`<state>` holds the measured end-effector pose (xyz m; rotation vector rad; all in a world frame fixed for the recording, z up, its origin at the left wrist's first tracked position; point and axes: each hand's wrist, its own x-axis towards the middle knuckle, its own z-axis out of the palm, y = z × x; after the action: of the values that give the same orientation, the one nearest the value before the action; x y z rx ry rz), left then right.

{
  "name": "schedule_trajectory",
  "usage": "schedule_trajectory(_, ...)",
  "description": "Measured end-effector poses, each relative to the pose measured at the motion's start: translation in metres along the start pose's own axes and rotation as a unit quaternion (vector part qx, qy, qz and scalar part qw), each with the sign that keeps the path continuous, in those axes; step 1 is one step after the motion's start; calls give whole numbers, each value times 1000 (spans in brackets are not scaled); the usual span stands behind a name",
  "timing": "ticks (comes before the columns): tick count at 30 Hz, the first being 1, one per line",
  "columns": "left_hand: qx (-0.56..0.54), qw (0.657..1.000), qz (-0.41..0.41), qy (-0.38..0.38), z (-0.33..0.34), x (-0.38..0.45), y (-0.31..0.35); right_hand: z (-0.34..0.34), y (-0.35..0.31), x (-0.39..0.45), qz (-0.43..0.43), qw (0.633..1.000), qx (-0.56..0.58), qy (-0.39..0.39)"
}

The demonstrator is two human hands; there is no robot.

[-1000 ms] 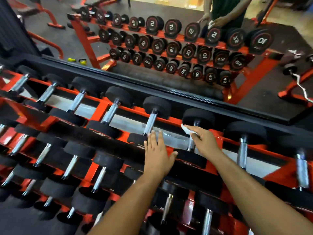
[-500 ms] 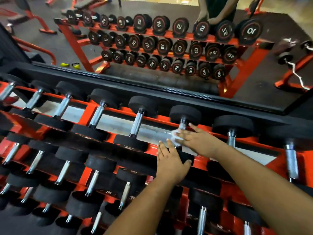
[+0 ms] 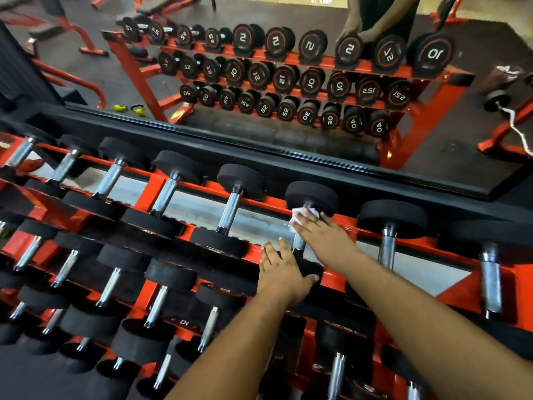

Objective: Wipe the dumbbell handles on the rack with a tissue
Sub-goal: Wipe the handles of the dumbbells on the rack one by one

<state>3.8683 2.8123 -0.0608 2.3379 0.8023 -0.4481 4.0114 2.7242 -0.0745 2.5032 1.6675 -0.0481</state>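
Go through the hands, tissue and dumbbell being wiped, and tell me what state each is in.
Right hand: holds the tissue on the handle.
Tissue: white, crumpled, under the fingers.
Left hand: rests on the near dumbbell head.
Dumbbell: lying in the rack.

Right hand (image 3: 324, 236) with tissue (image 3: 297, 218) on dumbbell handle (image 3: 298, 244)

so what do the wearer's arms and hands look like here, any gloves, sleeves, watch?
Both are bare. The left hand and right hand have no gloves, and no rings show. Both forearms are uncovered from the wrist to the frame edge: no sleeves, watch, bands or markings in view. Upper arms are out of frame.
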Motion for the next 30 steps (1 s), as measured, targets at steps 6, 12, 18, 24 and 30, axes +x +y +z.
schedule_trajectory(6,2,1000,-6,-3,0,0,1,-8,15,-6,-133,990,-21,-31)
schedule_trajectory(12,1,1000,-15,-5,-1,1,2,-3,1,-4,-137,990,9,-37)
schedule_trajectory(18,5,1000,-19,-8,0,1,3,-3,32,1,-118,993,-23,-6)
schedule_trajectory(24,4,1000,-17,-5,-1,1,2,7,-7,-13,-47,995,83,17)
schedule_trajectory(30,7,1000,-17,-2,-3,-3,5,11,6,9,60,988,137,35)
